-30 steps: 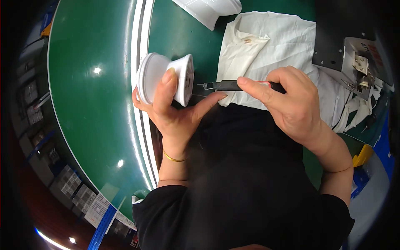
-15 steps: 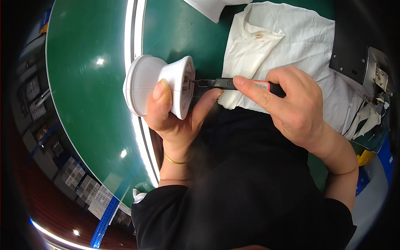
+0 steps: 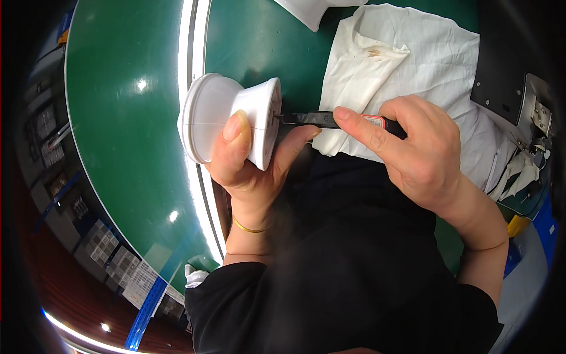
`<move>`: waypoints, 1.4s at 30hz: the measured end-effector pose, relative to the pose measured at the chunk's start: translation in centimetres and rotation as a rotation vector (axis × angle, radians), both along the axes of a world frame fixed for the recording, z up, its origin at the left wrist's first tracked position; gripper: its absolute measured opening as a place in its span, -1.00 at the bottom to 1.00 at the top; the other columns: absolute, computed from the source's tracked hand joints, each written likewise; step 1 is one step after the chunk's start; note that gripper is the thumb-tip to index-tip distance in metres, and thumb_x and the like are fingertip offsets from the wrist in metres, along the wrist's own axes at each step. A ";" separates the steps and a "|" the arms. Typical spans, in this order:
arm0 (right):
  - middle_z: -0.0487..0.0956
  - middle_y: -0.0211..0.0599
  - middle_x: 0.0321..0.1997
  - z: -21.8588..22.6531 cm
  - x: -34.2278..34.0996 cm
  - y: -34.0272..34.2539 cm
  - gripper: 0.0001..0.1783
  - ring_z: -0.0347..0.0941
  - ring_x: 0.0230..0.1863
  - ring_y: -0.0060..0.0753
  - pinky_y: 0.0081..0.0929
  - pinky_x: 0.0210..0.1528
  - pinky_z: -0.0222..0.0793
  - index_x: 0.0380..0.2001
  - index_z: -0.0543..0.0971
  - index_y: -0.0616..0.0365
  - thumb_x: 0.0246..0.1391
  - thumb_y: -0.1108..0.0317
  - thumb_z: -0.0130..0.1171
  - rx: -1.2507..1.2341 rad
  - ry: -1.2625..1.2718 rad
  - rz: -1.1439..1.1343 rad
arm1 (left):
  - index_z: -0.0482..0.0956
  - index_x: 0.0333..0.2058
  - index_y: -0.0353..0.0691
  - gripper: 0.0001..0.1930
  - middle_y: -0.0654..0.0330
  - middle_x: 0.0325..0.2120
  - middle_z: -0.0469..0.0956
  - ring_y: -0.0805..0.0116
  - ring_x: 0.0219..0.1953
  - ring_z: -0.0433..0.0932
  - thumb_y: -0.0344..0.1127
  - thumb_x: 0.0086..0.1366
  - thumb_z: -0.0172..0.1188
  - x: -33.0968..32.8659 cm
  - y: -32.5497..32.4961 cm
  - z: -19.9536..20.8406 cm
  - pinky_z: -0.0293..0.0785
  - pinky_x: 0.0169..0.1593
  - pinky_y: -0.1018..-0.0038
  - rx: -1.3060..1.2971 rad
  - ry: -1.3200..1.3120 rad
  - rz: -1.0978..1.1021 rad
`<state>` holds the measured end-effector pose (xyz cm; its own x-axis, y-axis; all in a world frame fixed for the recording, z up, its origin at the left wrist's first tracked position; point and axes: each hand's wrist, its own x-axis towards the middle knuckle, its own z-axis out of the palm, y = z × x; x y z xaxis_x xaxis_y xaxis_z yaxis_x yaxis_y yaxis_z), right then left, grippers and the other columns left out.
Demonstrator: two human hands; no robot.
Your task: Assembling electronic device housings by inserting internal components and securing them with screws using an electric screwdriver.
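A white, waisted plastic housing point(image 3: 203, 112) with flared ends and a fine seam lies on its side in my left hand point(image 3: 242, 162). The thumb presses on its waist, while another finger reaches past the rim of its right end. My right hand point(image 3: 415, 153) grips a slim black utility knife point(image 3: 321, 119) with a red-edged label, its index finger stretched along the handle. The narrow tip points left and meets the right end face of the housing. That face is turned mostly edge-on, so what the tip touches inside is hidden.
A stained white cloth point(image 3: 424, 65) covers part of the green table point(image 3: 130, 112) at the right. Another white part point(image 3: 318, 9) lies at the far edge. A bright strip point(image 3: 191, 59) crosses the table. Dark equipment with metal fittings point(image 3: 539, 115) stands far right.
The housing has turned slightly in my left hand, so its right end face shows less. The knife and my right hand have shifted a little rightward with it.
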<state>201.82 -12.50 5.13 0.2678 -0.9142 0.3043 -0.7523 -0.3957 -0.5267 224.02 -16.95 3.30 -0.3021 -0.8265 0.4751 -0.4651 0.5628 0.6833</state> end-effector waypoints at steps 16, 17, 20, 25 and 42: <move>0.33 -0.39 -0.56 0.6 0.4 -0.3 -0.46 0.28 -0.57 -0.40 -0.48 -0.59 0.16 -0.09 0.71 0.00 -0.24 0.67 0.21 0.029 -0.011 0.008 | 0.15 0.19 -0.18 -0.11 -0.01 0.01 0.46 0.12 -0.02 0.54 -0.44 -0.05 0.55 0.6 -0.1 -1.0 0.59 0.04 0.25 -0.103 0.026 -0.055; 0.33 -0.39 -0.56 0.7 0.5 -0.3 -0.46 0.28 -0.57 -0.40 -0.48 -0.59 0.16 -0.09 0.71 0.00 -0.24 0.67 0.21 0.029 -0.011 0.010 | 0.16 0.19 -0.18 -0.12 -0.01 0.00 0.46 0.12 -0.03 0.54 -0.43 -0.05 0.55 0.6 0.0 -1.0 0.59 0.03 0.25 -0.109 0.028 -0.052; 0.32 -0.38 -0.57 0.8 0.6 -0.3 -0.45 0.27 -0.57 -0.39 -0.49 -0.60 0.15 -0.09 0.71 0.00 -0.24 0.67 0.20 0.046 -0.009 -0.004 | 0.17 0.18 -0.19 -0.13 -0.01 -0.02 0.47 0.11 -0.03 0.55 -0.42 -0.05 0.55 0.6 0.0 -0.9 0.60 0.02 0.25 -0.123 0.035 -0.042; 0.30 -0.37 -0.56 0.9 0.9 -0.3 -0.43 0.26 -0.56 -0.38 -0.49 -0.60 0.14 -0.08 0.70 0.00 -0.25 0.67 0.20 0.037 -0.016 -0.009 | 0.20 0.16 -0.20 -0.16 -0.01 -0.04 0.49 0.11 -0.04 0.56 -0.40 -0.05 0.55 0.7 -0.1 -0.8 0.61 0.01 0.24 -0.146 0.046 -0.028; 0.26 -0.37 -0.55 0.6 1.6 -0.1 -0.44 0.24 -0.57 -0.39 -0.47 -0.60 0.14 -0.08 0.71 0.01 -0.25 0.66 0.23 -0.003 -0.015 -0.047 | 0.28 0.09 -0.23 -0.24 -0.01 -0.14 0.56 0.09 -0.08 0.59 -0.34 -0.05 0.56 0.7 -0.8 -1.2 0.64 -0.04 0.22 -0.231 0.083 0.020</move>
